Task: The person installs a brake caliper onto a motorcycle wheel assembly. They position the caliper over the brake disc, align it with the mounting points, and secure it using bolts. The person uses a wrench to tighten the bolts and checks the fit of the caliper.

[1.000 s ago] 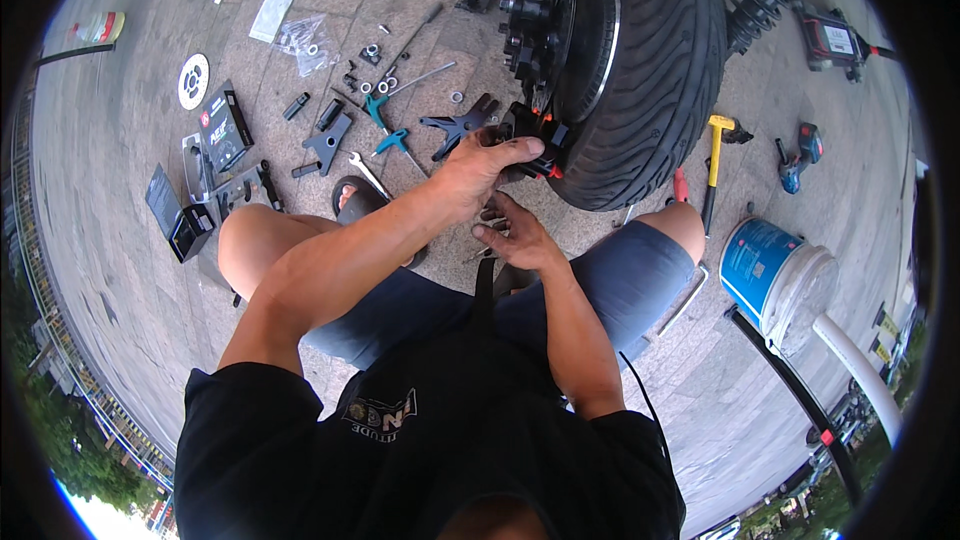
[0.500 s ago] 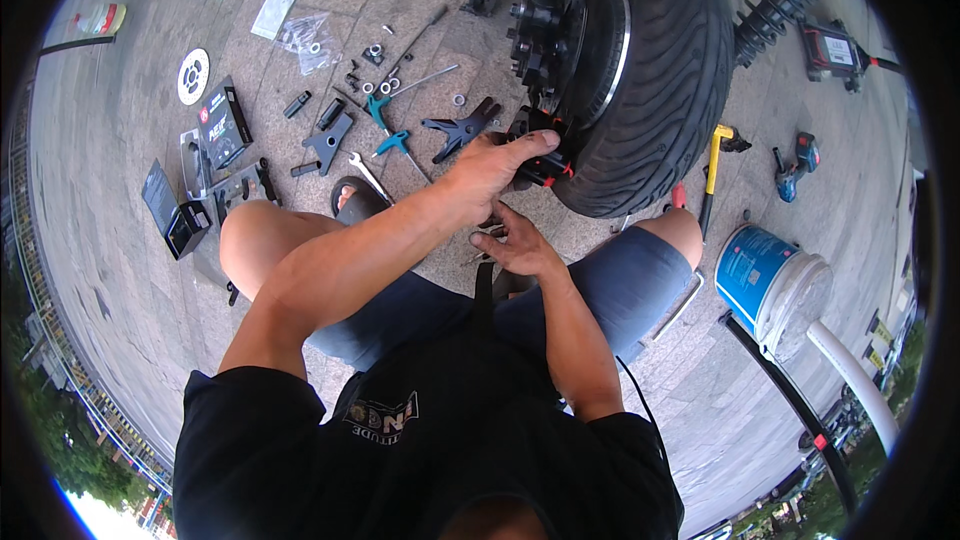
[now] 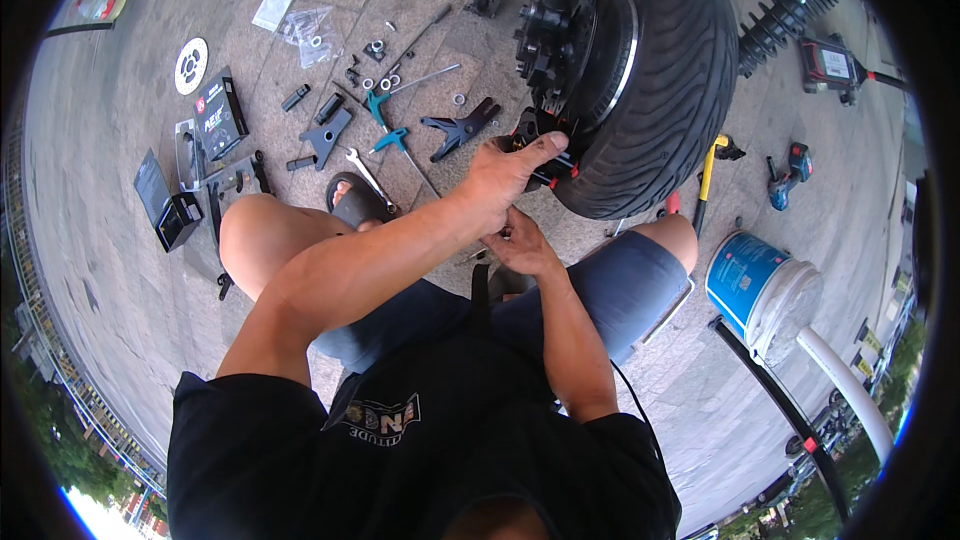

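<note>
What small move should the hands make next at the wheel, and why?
Probably keep the left hand pressing the black and red part against the wheel, while the right hand just below it brings up whatever it holds; that item is too small to identify.

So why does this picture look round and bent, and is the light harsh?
Head view: a fisheye lens curves the paving lines toward a black rim. Daylight is soft, shadows faint. The centre is sharp: left hand at the tyre, right hand below it.
</note>
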{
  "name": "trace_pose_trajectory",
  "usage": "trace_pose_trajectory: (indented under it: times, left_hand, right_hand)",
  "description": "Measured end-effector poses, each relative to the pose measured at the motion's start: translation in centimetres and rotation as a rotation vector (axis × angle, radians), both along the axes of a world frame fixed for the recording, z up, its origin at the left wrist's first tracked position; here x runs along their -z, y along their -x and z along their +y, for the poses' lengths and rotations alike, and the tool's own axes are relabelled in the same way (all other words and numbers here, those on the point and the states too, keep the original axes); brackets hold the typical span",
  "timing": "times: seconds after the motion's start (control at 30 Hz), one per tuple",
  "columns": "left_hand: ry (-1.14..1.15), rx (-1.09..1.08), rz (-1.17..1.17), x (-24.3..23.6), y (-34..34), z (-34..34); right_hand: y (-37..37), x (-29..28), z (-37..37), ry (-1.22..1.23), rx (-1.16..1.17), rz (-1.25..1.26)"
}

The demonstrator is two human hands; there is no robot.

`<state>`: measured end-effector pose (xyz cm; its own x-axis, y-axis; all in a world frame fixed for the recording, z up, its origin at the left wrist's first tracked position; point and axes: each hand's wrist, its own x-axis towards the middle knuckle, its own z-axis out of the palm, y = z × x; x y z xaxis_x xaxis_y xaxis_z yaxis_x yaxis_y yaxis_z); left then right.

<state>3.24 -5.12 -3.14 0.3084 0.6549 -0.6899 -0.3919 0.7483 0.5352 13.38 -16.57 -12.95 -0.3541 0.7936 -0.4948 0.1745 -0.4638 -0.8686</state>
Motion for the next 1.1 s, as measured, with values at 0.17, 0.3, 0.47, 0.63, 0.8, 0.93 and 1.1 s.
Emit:
trace_pose_trajectory:
  times: [0.17,0.3,0.47,0.63,0.8,0.93,1.1]
  left_hand:
    - [0.027,-0.012,0.007,-0.5,-0.1,0.2]
    - [0.09,-0.003,0.02,-1.0,0.1,0.1]
    - [0.216,0.037,0.022,-0.5,2.2,-1.4]
    - [0.21,0.209,-0.26,0.3,6.1,-1.6]
    - [0.243,0.423,-0.317,0.1,8.6,-1.0]
    - [0.278,0.543,0.047,0.4,8.8,-1.6]
    - [0.443,0.491,0.104,2.4,9.0,-1.1]
  right_hand:
    - [0.0,0.4,-0.2,0.012,0.024,0.002]
    - [-0.1,-1.0,0.4,-0.01,0.043,0.011]
    - [-0.6,-2.6,1.0,0.154,-0.031,-0.106]
    - [-0.2,-2.5,1.3,0.26,0.393,0.262]
    - [0.0,-3.1,1.2,0.193,0.474,0.841]
    - [0.2,-3.4,1.1,0.23,0.357,0.899]
    - [0.7,-2.6,1.4,0.182,0.478,0.76]
